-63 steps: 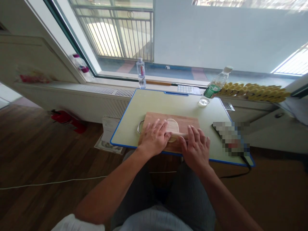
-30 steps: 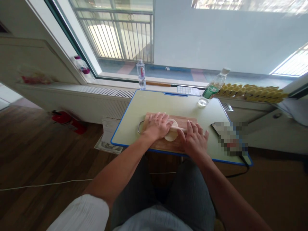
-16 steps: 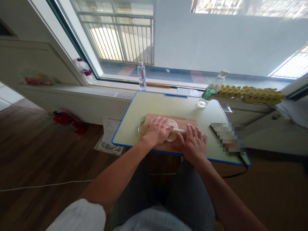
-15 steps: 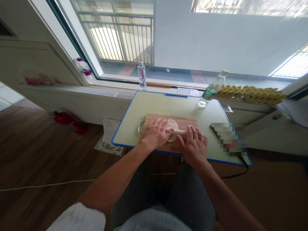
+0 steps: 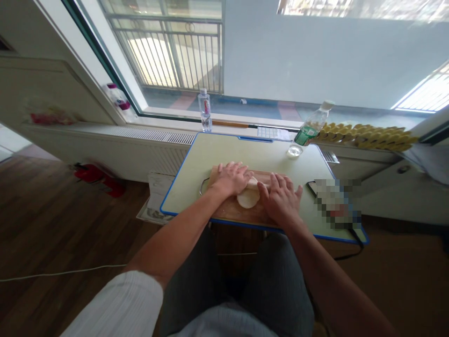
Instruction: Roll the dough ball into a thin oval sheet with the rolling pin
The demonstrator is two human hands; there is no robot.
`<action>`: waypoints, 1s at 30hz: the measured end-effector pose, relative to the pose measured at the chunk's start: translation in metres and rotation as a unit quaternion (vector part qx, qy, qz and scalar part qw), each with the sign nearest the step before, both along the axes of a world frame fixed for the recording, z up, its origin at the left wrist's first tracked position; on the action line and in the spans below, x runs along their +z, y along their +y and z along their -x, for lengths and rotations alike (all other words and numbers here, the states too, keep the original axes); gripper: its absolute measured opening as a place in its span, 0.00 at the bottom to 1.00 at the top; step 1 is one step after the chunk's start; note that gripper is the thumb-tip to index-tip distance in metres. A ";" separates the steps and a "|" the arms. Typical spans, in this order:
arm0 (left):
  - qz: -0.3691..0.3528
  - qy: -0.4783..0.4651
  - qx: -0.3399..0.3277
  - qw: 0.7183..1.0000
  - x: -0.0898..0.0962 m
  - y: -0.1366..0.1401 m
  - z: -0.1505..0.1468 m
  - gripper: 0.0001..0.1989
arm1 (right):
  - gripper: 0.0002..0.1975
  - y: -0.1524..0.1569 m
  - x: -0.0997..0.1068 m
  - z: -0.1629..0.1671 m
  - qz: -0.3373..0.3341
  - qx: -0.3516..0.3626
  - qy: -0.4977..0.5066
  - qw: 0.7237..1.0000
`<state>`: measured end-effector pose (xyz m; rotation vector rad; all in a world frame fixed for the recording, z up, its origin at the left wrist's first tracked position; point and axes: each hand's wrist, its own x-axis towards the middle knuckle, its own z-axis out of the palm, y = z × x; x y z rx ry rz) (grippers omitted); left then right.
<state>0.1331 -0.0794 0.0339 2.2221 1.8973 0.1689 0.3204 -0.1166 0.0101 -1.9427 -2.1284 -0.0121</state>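
Observation:
A wooden rolling pin (image 5: 253, 186) lies crosswise over a round, flat piece of dough (image 5: 248, 200). My left hand (image 5: 232, 178) lies over the pin's left end, palm down, with fingers stretched forward. Over its right end rests my right hand (image 5: 280, 194), also flat, fingers apart and thumb toward the dough. Both ends of the pin are hidden under my palms. Beneath everything is a wooden cutting board (image 5: 235, 214) with a metal handle (image 5: 203, 186) at its left side.
The board sits on a small blue-edged table (image 5: 220, 150). A green-labelled bottle (image 5: 308, 131) stands at its back right, near a partly blurred phone-like object (image 5: 333, 203) with a strap. Another clear bottle (image 5: 205, 111) stands by the window. A fire extinguisher (image 5: 100, 180) is on the floor at left.
Both hands and the rolling pin have moved forward, away from me, across the dough. More of the dough's near side now shows.

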 end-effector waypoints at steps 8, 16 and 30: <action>0.055 -0.014 0.022 0.998 -0.005 0.041 0.003 0.35 | 0.34 0.030 0.017 0.006 0.024 -0.003 -0.015 1.000; -0.024 -0.003 0.016 1.000 -0.003 -0.011 -0.001 0.33 | 0.36 -0.012 -0.002 -0.001 -0.001 0.008 0.003 1.000; -0.062 -0.007 0.014 0.998 -0.010 -0.089 -0.003 0.33 | 0.36 -0.074 -0.022 -0.015 -0.039 0.047 -0.013 0.998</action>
